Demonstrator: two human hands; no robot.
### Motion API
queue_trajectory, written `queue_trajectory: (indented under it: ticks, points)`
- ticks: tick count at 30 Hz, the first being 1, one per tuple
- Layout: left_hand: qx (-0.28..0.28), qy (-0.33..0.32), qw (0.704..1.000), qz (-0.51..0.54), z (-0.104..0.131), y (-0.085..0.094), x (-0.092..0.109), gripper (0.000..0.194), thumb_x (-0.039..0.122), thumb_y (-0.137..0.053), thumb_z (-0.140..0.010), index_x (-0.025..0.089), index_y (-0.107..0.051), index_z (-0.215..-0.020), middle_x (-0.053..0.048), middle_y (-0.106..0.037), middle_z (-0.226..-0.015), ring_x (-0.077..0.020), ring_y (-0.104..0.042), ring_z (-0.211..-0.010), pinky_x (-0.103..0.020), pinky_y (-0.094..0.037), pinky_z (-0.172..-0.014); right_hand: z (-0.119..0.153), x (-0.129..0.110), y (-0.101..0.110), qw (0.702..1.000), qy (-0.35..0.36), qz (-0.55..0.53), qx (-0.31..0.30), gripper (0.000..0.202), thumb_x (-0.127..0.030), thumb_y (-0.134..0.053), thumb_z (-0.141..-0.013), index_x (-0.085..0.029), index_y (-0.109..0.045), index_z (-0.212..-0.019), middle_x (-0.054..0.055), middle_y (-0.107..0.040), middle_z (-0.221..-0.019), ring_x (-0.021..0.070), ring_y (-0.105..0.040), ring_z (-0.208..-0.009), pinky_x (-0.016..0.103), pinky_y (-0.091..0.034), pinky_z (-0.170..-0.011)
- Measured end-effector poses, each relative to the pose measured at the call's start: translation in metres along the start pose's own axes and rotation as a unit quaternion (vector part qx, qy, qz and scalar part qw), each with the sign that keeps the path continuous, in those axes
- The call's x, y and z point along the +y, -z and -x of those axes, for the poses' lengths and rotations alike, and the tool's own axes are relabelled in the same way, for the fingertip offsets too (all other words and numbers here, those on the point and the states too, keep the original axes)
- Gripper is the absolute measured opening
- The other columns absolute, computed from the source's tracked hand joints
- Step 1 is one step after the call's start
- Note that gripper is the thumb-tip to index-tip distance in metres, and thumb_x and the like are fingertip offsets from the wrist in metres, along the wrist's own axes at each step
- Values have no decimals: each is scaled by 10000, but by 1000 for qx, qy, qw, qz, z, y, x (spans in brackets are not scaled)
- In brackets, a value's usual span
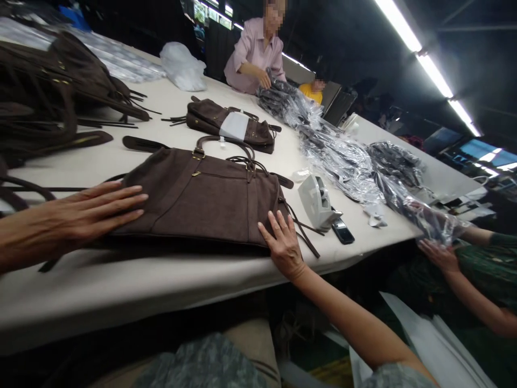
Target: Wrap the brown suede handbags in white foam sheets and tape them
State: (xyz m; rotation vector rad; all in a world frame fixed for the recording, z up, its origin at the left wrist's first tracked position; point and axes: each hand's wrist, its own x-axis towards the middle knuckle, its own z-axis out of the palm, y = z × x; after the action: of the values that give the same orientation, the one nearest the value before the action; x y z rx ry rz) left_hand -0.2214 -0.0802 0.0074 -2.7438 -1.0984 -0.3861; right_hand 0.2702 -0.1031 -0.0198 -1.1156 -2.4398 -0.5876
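A dark brown handbag [214,199] lies on its side along the near edge of the covered table, its handles pointing away from me. My left hand [100,207] rests flat against the bag's left end, fingers stretched out together. At the lower right corner, my right hand [283,242] touches the bag with its fingers spread. A short zip with a gold-coloured pull crosses the bag's side. Thin dark straps trail out at its right end. Farther back lies a second brown handbag [232,124] with a white wrap around its middle.
Brown bags [60,91] are heaped at left. A tape dispenser [315,199] and a phone [342,230] sit to the right. Plastic-wrapped bags [335,156] line the far right side. One co-worker [256,54] stands across the table [153,280]; another's hand [440,256] handles plastic at right.
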Motion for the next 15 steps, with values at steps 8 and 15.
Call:
queue_trajectory:
  ticks: [8,15]
  points:
    - [-101,65,954,-275,1,23,26,649,62,-237,-914,310,-393,-1493,-1,-550,-654,-187,-483,-595,-328,-396,-598,9,24,-8,998,46,-40,25,634,-19,-348,-970,-214,-317,-1572,169,-471,-1508,247,-561,-1318,381,-521,-1063]
    - [2,53,997,-61,9,3,36,587,108,-242,-932,248,-465,-1457,-52,-598,-1408,-207,-573,-1249,-406,-389,-1104,2,20,5,997,32,-44,-46,602,-24,-363,-970,-270,-429,-1516,56,-452,-1542,255,-330,-1482,478,-400,-1178]
